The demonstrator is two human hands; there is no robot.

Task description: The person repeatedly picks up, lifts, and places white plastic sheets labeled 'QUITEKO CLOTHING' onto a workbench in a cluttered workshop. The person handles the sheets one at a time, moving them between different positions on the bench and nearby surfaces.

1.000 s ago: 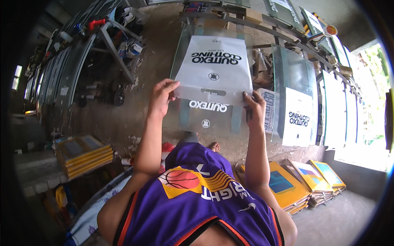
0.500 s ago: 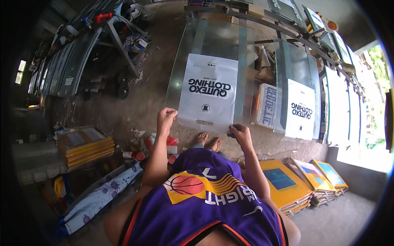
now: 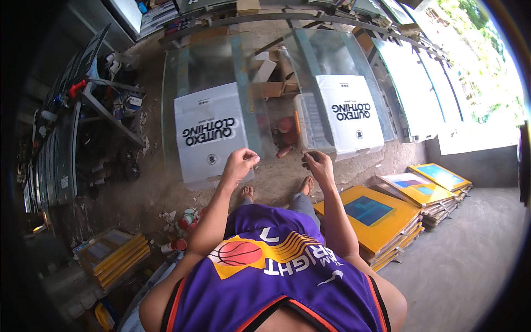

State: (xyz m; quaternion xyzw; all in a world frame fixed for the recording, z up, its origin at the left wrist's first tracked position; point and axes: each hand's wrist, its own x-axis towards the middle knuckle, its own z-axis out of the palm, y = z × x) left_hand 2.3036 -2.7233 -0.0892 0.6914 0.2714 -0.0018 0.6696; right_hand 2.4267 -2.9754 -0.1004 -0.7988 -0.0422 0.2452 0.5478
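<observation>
A white plastic bag [image 3: 202, 119] with black print lies flat on the left glass panel [image 3: 171, 72], its near edge hanging over. In front of that bag's near right corner is my left hand [image 3: 241, 165], thumb and fingers pinched together with nothing seen in them. My right hand [image 3: 319, 165] is raised over the gap by the second glass panel [image 3: 326, 52], its fingers drawn together and apparently bare. On this second panel lies a matching white plastic bag [image 3: 349, 113], just beyond my right hand and not touched by it.
Beneath the second panel sits a clear plastic box [image 3: 307, 119] with an orange latch. Yellow-framed screens [image 3: 368, 213] lean stacked at right; more frames [image 3: 113, 257] are piled at left. Further glass panels [image 3: 409, 83] stand to the right. A metal stand [image 3: 110, 113] is at far left.
My body and view have shifted right, so both panels sit further left. Both hands have let go of the left bag's near corners and moved toward the second panel.
</observation>
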